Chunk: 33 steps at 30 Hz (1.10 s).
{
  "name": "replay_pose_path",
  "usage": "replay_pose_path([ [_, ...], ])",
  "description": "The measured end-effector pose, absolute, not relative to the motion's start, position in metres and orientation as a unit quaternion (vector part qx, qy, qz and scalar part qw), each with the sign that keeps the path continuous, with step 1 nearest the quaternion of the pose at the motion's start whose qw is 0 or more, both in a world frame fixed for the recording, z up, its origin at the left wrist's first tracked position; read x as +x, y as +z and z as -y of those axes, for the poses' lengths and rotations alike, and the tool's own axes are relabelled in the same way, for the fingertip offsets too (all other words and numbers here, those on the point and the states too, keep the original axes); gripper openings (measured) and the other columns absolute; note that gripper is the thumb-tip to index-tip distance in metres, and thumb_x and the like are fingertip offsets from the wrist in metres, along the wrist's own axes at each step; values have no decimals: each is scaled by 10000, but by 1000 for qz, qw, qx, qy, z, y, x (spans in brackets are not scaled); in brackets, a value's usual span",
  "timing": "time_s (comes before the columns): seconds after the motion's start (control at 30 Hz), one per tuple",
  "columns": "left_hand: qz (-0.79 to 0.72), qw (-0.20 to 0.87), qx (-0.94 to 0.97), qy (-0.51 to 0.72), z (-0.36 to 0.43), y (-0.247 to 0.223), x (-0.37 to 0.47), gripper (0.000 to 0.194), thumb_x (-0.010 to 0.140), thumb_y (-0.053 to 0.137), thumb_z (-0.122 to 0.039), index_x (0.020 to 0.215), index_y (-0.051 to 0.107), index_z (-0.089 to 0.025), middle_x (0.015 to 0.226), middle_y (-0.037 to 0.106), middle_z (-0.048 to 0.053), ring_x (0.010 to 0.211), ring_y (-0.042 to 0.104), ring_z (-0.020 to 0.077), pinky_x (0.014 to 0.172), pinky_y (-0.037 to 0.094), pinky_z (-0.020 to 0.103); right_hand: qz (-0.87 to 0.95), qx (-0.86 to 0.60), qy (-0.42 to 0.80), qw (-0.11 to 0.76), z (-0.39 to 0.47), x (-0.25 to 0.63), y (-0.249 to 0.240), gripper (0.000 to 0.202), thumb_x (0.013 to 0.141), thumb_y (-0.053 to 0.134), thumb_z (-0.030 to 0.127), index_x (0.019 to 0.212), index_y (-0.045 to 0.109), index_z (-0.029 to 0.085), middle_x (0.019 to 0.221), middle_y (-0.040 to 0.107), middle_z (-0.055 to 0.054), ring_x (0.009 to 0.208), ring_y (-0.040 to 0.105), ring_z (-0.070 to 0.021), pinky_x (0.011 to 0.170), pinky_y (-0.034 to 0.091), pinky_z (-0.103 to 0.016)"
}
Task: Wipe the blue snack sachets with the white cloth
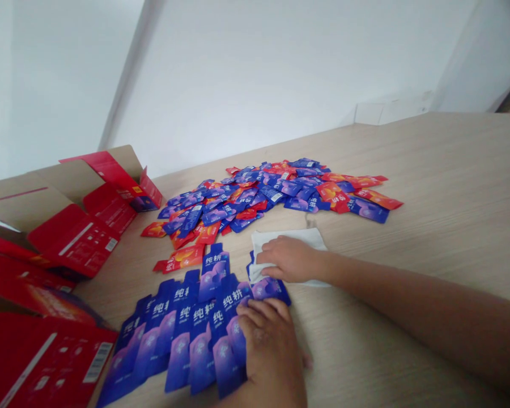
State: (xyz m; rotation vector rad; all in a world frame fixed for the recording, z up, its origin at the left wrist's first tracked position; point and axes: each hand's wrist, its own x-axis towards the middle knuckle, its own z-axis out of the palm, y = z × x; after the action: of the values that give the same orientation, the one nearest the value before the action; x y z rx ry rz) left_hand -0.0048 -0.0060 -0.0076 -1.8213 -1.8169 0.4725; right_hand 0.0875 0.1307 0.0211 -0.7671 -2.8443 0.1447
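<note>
My right hand [289, 259] is closed on a folded white cloth [318, 241], which it presses over the upper part of a purple-blue sachet [272, 288]. My left hand [270, 334] lies just below, its fingers bent over the lower edge of that same sachet. Beside it on the left, several purple-blue sachets [202, 340] lie face up in overlapping rows with white lettering. One more purple-blue sachet [215, 269] sits above the rows. The left thumb is mostly hidden behind the hand.
A loose heap of purple-blue and red-orange sachets [246, 195] spreads across the wooden table [408, 249] behind my hands. Opened red cartons [74, 241] stand along the left side. A white wall [259, 73] rises behind, with a small white box [368, 113] at its foot.
</note>
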Motion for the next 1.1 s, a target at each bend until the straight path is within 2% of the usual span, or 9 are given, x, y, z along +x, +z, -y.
replay_pose_path([
  [0.1, 670, 260, -674, 173, 6, -8, -5, 538, 645, 652, -412, 1062, 625, -74, 1084, 640, 273, 1010, 578, 444, 783, 453, 472, 959, -261, 36, 102, -130, 90, 22, 241, 889, 460, 364, 961, 600, 182, 895, 630, -77, 817, 572, -215, 714, 366, -331],
  [0.23, 668, 256, -678, 167, 6, -8, -6, 477, 681, 630, -356, 1064, 625, -71, 1035, 660, 254, 1006, 583, 436, 794, 448, 476, 977, -174, 37, 116, -119, 84, 21, 233, 875, 473, 380, 958, 597, 201, 884, 633, -65, 820, 561, -215, 708, 364, -331],
  [0.5, 678, 229, -679, 164, 6, -6, -5, 691, 547, 735, -442, 1095, 602, -43, 1102, 619, 306, 1033, 560, 459, 813, 443, 475, 960, -260, 27, 97, -130, 91, 25, 244, 890, 444, 359, 962, 600, 185, 904, 636, -78, 810, 573, -214, 709, 362, -337],
  [0.67, 673, 256, -675, 164, 6, -6, -5, 569, 627, 678, -449, 1056, 629, -79, 1067, 648, 270, 1011, 582, 431, 812, 444, 455, 973, -207, 24, 99, -118, 84, 26, 250, 871, 466, 381, 950, 604, 189, 897, 642, -76, 833, 569, -221, 720, 369, -342],
  [0.87, 674, 242, -677, 171, 7, -5, -6, 693, 545, 732, -484, 1087, 611, -69, 1099, 630, 285, 1029, 570, 441, 823, 435, 470, 956, -274, 31, 98, -125, 84, 23, 244, 889, 450, 367, 980, 600, 196, 917, 641, -79, 830, 577, -220, 720, 372, -335],
  [0.97, 671, 249, -677, 172, 7, -6, -7, 634, 586, 704, -470, 1076, 615, -78, 1099, 634, 273, 1015, 579, 435, 812, 436, 478, 949, -299, 28, 96, -128, 87, 24, 235, 887, 456, 347, 980, 604, 190, 917, 641, -84, 839, 579, -222, 731, 371, -336],
  [1.1, 663, 264, -680, 165, 7, -8, -8, 580, 617, 687, -420, 1074, 613, -71, 1064, 645, 270, 1007, 583, 433, 801, 441, 472, 969, -226, 33, 94, -117, 82, 27, 261, 884, 462, 387, 994, 605, 199, 926, 643, -83, 847, 572, -221, 739, 373, -343],
])
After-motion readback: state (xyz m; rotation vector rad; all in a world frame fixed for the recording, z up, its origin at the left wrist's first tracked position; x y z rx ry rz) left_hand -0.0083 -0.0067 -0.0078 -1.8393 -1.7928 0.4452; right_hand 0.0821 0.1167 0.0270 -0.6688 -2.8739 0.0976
